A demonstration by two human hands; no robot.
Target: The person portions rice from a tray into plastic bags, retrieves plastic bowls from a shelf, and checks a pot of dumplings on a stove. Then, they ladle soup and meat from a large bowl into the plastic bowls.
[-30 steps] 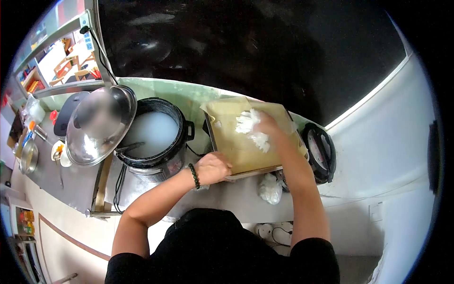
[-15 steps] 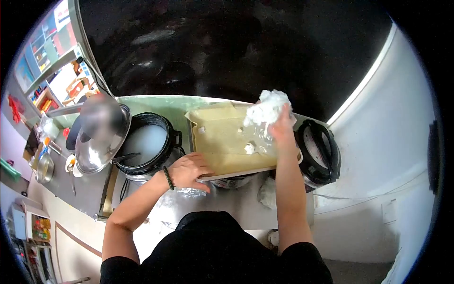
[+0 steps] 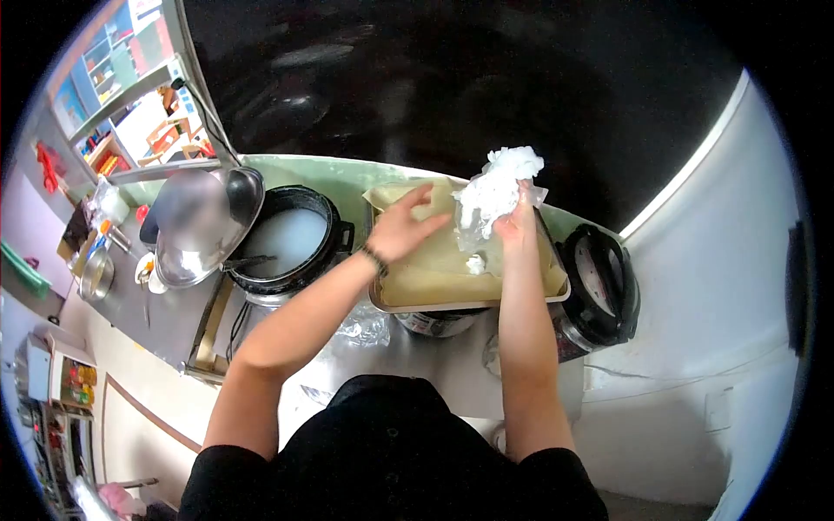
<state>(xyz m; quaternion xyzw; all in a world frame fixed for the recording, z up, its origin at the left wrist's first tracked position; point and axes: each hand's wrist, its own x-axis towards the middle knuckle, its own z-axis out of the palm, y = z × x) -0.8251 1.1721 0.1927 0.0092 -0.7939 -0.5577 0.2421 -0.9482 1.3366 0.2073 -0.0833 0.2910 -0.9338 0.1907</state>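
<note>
My right hand grips a clear plastic bag smeared with a fluffy white mass; the frames do not show what the white stuff is. Below lies a rectangular baking tray lined with pale yellowish paper. A small white dollop rests on the paper near the bag. Over the left part of the tray hovers my left hand, fingers apart and holding nothing, its thumb pointing towards the bag.
Left of the tray stands a black pot of cloudy whitish liquid with a dark handle in it. A shiny steel lid leans beside it. A black-lidded cooker is at the right. Crumpled clear plastic lies on the steel counter.
My left hand has lifted from the tray's near left corner and moved up and right over the tray. My right hand still holds the bag of white stuff, now tilted differently.
</note>
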